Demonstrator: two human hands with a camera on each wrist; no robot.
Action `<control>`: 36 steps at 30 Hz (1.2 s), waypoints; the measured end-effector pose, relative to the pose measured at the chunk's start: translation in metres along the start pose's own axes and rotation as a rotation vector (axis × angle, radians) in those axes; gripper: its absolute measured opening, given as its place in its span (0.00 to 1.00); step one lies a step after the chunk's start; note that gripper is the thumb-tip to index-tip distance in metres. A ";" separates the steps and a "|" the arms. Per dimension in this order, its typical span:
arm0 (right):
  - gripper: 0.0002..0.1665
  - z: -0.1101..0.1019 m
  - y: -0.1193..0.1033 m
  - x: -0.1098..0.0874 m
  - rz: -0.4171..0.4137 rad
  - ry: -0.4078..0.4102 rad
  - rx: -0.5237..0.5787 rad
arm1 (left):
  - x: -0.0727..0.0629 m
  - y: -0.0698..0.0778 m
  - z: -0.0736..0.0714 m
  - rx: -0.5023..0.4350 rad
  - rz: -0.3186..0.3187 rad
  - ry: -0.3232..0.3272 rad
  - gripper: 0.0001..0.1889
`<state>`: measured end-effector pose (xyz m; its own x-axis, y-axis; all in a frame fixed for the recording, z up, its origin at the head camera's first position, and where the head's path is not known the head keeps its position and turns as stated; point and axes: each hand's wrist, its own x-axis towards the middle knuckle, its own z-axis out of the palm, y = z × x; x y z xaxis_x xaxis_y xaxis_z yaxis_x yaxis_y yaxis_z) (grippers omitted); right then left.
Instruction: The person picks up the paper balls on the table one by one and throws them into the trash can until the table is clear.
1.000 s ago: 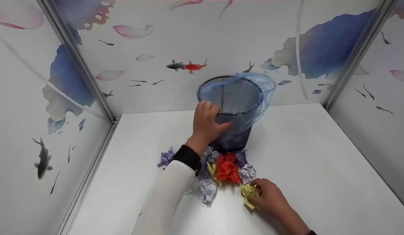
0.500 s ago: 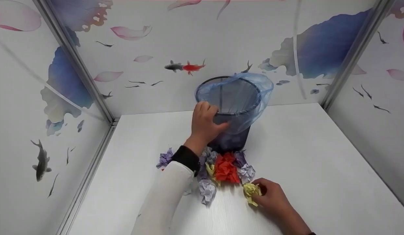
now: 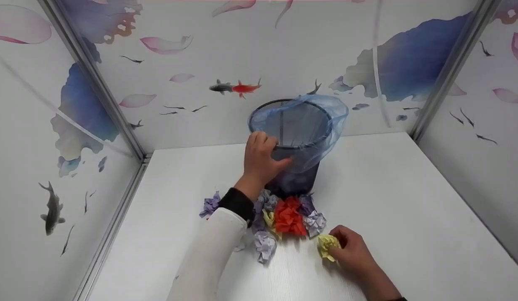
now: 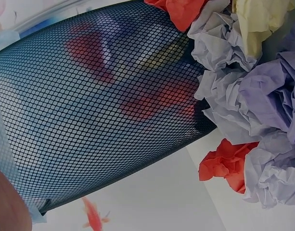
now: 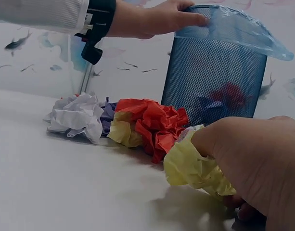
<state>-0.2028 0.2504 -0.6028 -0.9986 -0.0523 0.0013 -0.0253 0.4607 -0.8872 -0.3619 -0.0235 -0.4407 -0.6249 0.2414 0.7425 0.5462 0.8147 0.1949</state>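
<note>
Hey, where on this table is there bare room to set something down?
Bare tabletop lies right of the bin and right hand, and at left, between the purple paper ball and left wall. In front of the bin it's crowded with crumpled paper.

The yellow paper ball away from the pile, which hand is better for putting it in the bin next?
Probably the right hand: it pinches the yellow paper ball, so it could carry it straight over. The left hand holds the mesh bin at its top, away from that ball.
</note>
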 end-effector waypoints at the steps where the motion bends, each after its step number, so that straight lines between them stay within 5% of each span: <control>1: 0.15 0.000 0.001 0.001 -0.001 0.002 0.011 | 0.000 0.000 0.000 -0.001 -0.003 -0.002 0.30; 36: 0.10 -0.001 0.001 0.000 -0.082 -0.005 0.124 | -0.001 -0.002 0.003 0.010 0.029 0.039 0.32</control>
<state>-0.2031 0.2521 -0.6034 -0.9932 -0.0901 0.0737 -0.1004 0.3420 -0.9343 -0.3644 -0.0239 -0.4441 -0.5864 0.2448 0.7721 0.5584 0.8127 0.1664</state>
